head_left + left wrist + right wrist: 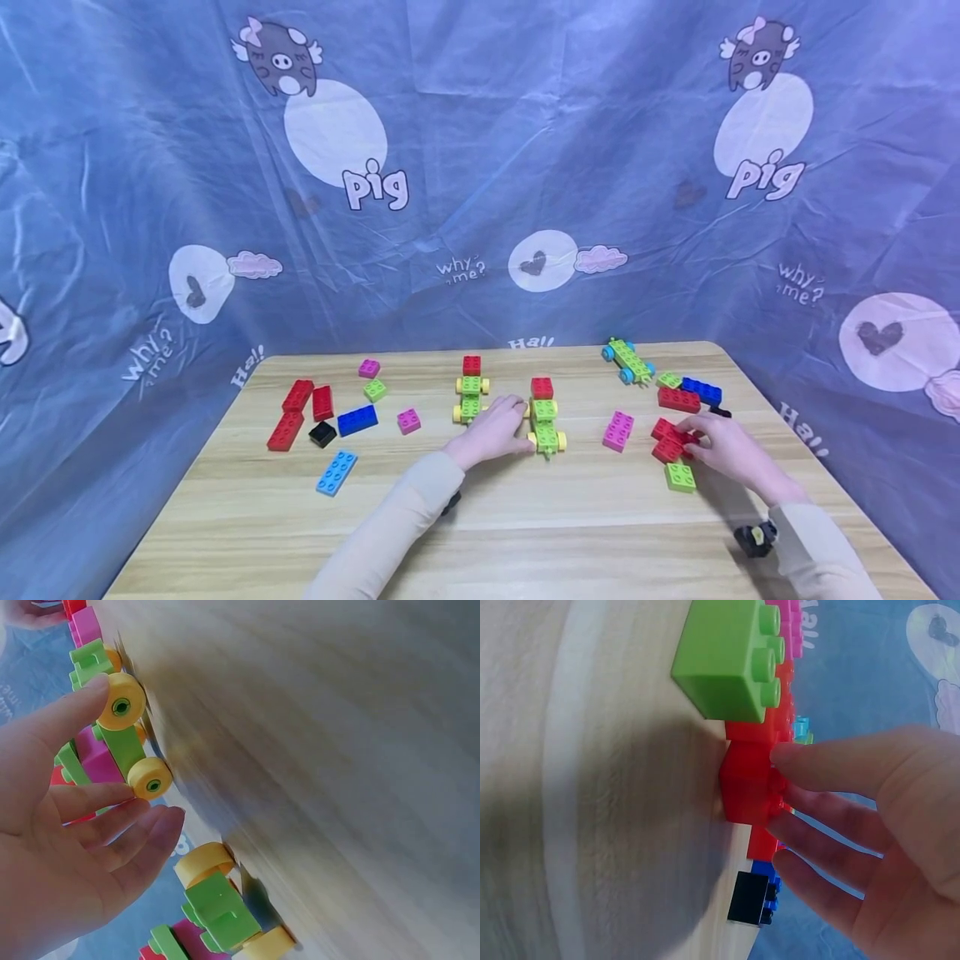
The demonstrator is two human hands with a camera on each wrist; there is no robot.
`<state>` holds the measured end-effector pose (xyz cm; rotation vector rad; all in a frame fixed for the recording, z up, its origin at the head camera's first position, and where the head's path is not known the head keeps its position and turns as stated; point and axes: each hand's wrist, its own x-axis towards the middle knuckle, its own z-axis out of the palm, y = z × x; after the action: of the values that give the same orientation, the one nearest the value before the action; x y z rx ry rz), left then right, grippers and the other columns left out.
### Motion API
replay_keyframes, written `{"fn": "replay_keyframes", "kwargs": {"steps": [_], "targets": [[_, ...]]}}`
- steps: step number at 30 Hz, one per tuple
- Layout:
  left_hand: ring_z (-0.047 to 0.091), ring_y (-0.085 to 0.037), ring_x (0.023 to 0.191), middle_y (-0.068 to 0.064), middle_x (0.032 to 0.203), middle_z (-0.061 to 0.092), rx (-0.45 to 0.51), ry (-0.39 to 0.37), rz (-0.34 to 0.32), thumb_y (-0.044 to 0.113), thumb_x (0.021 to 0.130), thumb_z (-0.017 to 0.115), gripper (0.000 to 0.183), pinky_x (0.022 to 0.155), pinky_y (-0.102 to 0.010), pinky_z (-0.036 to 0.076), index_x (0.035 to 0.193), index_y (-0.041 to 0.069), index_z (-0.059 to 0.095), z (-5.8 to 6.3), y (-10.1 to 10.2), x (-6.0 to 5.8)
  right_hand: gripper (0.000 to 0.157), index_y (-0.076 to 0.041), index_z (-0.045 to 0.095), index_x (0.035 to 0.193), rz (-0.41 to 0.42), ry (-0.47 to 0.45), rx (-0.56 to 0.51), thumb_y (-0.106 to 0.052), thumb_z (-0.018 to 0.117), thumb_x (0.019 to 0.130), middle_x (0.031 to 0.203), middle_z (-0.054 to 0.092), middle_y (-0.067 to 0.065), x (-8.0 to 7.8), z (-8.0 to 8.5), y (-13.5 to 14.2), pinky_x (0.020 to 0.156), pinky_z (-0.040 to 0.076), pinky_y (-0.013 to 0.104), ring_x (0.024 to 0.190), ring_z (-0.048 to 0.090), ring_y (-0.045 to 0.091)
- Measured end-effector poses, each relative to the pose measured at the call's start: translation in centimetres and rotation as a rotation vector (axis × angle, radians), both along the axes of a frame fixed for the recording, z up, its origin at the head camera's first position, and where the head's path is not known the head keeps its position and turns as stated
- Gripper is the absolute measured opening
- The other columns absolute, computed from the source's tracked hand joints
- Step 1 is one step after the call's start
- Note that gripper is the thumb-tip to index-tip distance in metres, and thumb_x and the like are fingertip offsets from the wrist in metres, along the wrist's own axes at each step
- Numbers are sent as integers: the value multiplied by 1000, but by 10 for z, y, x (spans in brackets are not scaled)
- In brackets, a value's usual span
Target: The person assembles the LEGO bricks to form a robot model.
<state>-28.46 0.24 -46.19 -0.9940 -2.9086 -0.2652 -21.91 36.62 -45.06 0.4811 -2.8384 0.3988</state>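
In the head view my left hand rests beside a toy car of lime green blocks with yellow wheels and a red brick on its far end. Its thumb and index finger hold the car by two wheels on one side; the left wrist view shows the thumb on one yellow wheel and the index finger against the other. A second, similar car stands left of that hand. On the right, my right hand pinches a red brick between thumb and fingers. Other red bricks touch it, and a lime brick lies nearer me.
A lime car base with blue wheels stands at the back right. Near it lie a long red brick and a blue one. A pink brick lies mid-right. Several loose bricks, including a light blue one, lie left.
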Motion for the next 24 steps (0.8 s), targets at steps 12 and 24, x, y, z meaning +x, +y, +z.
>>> {"fn": "replay_keyframes", "kwargs": {"steps": [12,24], "targets": [[51,-25,123,-9,135,52,-6,-8,-3,46,78,69,68,104,-36,45,128,3,54,1,8,-6,23,-4,69,91,-26,0,0,-2,76,69,88,69,9,7,-1,6,65,56,36,75,64,23],[50,-27,124,-12,137,50,-2,-3,1,43,83,66,64,100,-40,48,131,3,51,0,12,-7,26,-3,69,89,-38,68,13,-1,77,64,84,69,8,21,-6,16,63,55,34,72,63,24]]}}
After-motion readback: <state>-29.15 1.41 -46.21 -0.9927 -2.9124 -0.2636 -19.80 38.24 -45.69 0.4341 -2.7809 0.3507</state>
